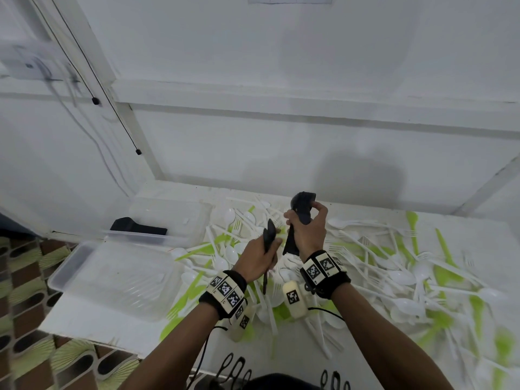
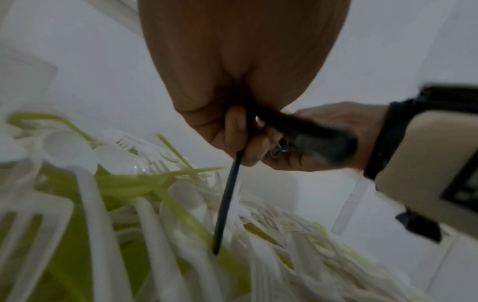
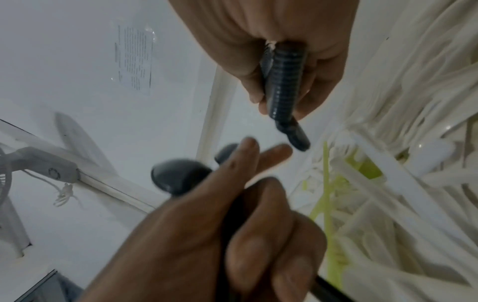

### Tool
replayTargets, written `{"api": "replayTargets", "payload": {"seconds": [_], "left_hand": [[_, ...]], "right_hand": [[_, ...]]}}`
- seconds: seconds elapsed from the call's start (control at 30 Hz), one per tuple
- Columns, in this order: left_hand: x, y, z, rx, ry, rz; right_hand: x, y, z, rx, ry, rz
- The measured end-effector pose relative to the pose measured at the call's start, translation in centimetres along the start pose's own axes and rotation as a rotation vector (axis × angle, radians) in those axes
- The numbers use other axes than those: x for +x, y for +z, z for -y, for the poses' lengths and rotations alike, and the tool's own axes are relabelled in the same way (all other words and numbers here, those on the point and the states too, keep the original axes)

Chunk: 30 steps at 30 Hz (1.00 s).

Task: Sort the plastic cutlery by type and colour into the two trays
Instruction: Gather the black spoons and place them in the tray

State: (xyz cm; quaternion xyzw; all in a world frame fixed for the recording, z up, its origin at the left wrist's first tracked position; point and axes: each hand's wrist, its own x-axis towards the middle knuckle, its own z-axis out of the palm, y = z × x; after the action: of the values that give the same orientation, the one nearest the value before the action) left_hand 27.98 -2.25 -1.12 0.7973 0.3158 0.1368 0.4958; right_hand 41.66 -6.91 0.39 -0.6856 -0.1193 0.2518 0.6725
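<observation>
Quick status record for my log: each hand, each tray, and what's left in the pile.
left hand: grips one black spoon, bowl up, handle hanging toward the pile
right hand: grips a stack of black spoons
far tray: clear, holds black cutlery at its left end
near tray: clear, nothing visible inside
pile: white and green forks and spoons, unsorted, spread over the table
black pieces in pile: none seen
</observation>
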Motion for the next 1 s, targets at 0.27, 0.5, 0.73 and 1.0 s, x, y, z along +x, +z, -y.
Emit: {"api": "replayTargets", "payload": {"seconds": [0.27,0.5,0.73,1.0], "left_hand": [[0.9,-1.0,0.8,-0.291,-0.217,-0.046],[1.2,-1.5,-0.9,-0.338,-0.2,-0.081],[1.7,-1.5,0.2,-0.027,-0.088,-0.172],[1.9,-1.5,-0.6,0.124,0.032,-0.079]], "right_hand": [[-1.5,-1.0,0.8,-0.063,-0.088,0.198],[-3.3,-0.8,-0.7,-0.111,-0.109,0.281],[-3.5,-0.8,-0.4,-0.136,-0.149,0.26],[-3.4,-0.6,-0.2,-0.14,-0.06,0.203]]}}
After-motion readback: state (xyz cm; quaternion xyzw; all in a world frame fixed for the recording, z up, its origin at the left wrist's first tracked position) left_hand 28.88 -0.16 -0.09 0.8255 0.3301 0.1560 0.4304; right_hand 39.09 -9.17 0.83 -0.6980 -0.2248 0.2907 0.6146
